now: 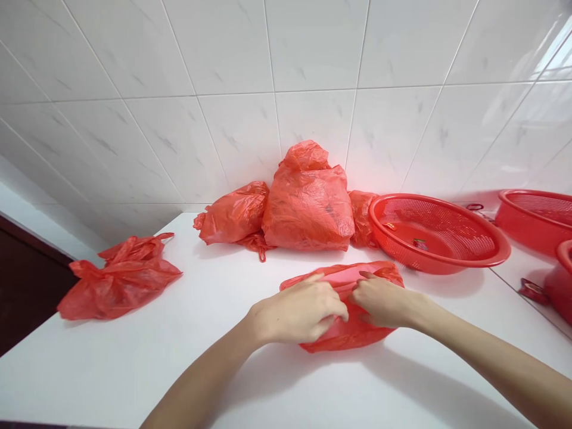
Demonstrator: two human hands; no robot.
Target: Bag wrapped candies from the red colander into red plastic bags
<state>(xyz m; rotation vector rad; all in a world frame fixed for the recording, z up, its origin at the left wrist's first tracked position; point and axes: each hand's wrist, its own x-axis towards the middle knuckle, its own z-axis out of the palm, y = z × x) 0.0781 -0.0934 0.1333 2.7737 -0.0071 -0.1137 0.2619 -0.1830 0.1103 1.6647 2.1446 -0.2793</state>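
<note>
A flat red plastic bag (353, 333) lies on the white counter (232, 298) right in front of me. My left hand (299, 313) presses on its left half, fingers curled and pinching the plastic near the middle. My right hand (384, 301) rests on the bag's right half, its fingers meeting the left hand's at the centre. Both hands cover much of the bag.
A large full red bag (308, 205) and a smaller one (235, 214) stand against the tiled wall. A crumpled red bag (118, 277) lies at the left near the counter's edge. A red perforated basket (435, 232) sits at right, reflected in the glossy side wall.
</note>
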